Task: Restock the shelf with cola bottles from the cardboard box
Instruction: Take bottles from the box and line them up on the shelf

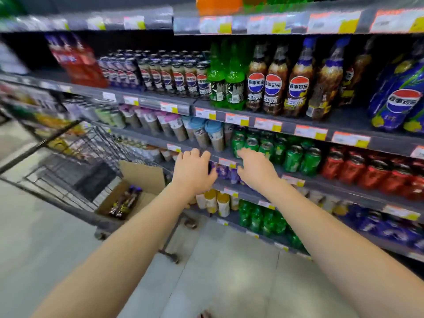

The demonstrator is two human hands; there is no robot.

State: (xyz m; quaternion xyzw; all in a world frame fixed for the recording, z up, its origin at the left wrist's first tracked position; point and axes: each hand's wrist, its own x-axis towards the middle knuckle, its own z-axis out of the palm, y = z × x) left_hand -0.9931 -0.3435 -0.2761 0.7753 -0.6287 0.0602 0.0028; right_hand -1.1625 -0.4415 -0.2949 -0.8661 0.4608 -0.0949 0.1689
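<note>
Shop aisle, grey metal shelving [321, 183] stocked with drinks. Left hand [193, 171] and right hand [257, 172] both spread open, empty, near the shelf edge, touching nothing visibly. Brown open cardboard box [142, 177] at 9 o'clock of the hands, in a wire trolley [75, 161], holding dark cola bottles [124, 203]. Shelved brown cola bottles [275, 88] at 1 o'clock read "百事可乐".

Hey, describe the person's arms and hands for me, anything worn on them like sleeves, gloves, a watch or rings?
Both forearms are bare as far as the picture shows: no sleeves in view, no gloves, no watch or bracelet at either wrist. The left hand and the right hand have no visible rings, though motion blur could hide a thin band. The nails look short and unpainted.
</note>
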